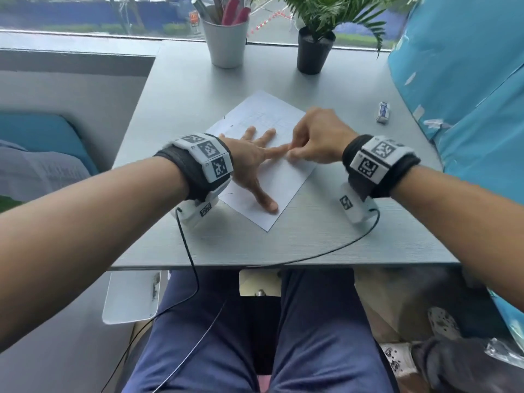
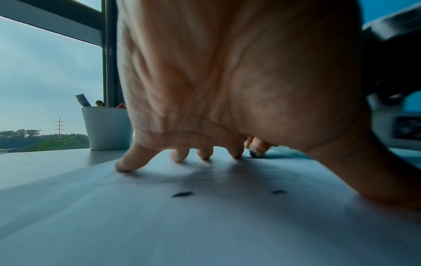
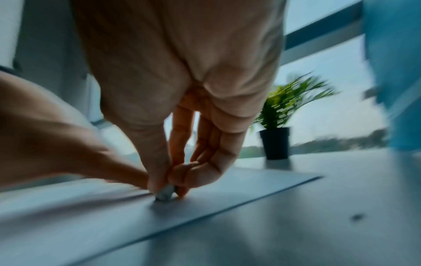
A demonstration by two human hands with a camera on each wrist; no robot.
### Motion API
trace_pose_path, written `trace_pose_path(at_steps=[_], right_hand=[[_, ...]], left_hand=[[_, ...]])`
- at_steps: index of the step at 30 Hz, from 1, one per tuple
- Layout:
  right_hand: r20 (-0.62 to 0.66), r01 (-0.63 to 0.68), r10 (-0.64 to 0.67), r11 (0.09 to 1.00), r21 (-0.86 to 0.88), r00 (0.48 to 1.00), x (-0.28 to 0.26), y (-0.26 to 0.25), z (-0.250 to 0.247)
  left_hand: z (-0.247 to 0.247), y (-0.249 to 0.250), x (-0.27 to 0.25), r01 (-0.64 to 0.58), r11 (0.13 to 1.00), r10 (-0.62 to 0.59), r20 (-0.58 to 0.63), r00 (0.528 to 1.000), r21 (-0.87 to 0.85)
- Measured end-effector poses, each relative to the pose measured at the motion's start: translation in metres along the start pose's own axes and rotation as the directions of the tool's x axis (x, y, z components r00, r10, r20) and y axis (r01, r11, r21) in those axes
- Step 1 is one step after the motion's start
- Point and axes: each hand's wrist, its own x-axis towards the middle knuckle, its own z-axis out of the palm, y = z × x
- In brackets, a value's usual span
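A white sheet of paper (image 1: 286,191) with a faint pencil grid lies tilted on the grey table (image 1: 354,239). My left hand (image 1: 252,160) is spread flat on the sheet and its fingertips (image 2: 124,166) press the paper (image 2: 205,225) down. Just to its right, my right hand (image 1: 296,153) has curled fingers. Its thumb and fingers (image 3: 159,180) pinch a small grey-white eraser (image 3: 165,195) whose tip touches the sheet (image 3: 216,207) near the sheet's right edge. The right wrist view is motion-blurred. The eraser (image 2: 256,153) shows beyond the left index finger.
At the back by the window stand a white cup of pens (image 1: 225,41) and a black potted plant (image 1: 313,52). A small white and blue box (image 1: 383,112) lies at the right. A blue plastic-wrapped bulk (image 1: 467,95) borders the table's right side. Black cables (image 1: 326,252) trail over the front edge.
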Motion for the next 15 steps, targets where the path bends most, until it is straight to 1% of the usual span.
trace_pose_path(at_steps=[1,2,4,6,7,9,11,15], right_hand=[[-0.022,-0.017,0.017,1.0,0.003,1.0,0.001,0.0,0.002],[-0.011,-0.004,0.004,1.0,0.02,1.0,-0.004,-0.008,0.006],[0.079,0.079,-0.084,0.995,0.064,0.993,-0.022,-0.032,0.018],[0.169,0.126,-0.139,0.988,0.091,0.976,-0.03,-0.041,0.022],[0.185,0.113,-0.127,0.99,0.085,0.975,-0.025,-0.036,0.018],[0.135,0.036,-0.042,0.998,0.042,0.99,-0.007,-0.019,0.004],[0.11,-0.039,0.037,0.999,0.021,0.993,0.007,-0.004,-0.006],[0.083,-0.053,0.055,0.998,-0.026,0.995,0.014,0.001,-0.002]], left_hand=[[0.0,0.0,0.0,0.006,1.0,-0.006,-0.001,1.0,-0.004],[-0.001,0.001,0.0,0.01,1.0,-0.01,0.002,1.0,-0.001],[-0.003,0.004,0.0,0.004,1.0,-0.004,0.018,1.0,0.016],[-0.003,0.006,-0.002,-0.003,1.0,0.003,0.026,1.0,0.023],[-0.002,0.006,-0.002,-0.003,1.0,0.003,0.028,1.0,0.016],[-0.003,0.002,-0.001,-0.003,1.0,0.003,0.023,1.0,-0.006],[-0.008,-0.007,0.001,-0.007,1.0,0.008,0.037,0.999,-0.02],[-0.02,-0.013,0.003,0.007,0.999,-0.008,0.021,1.0,0.032]])
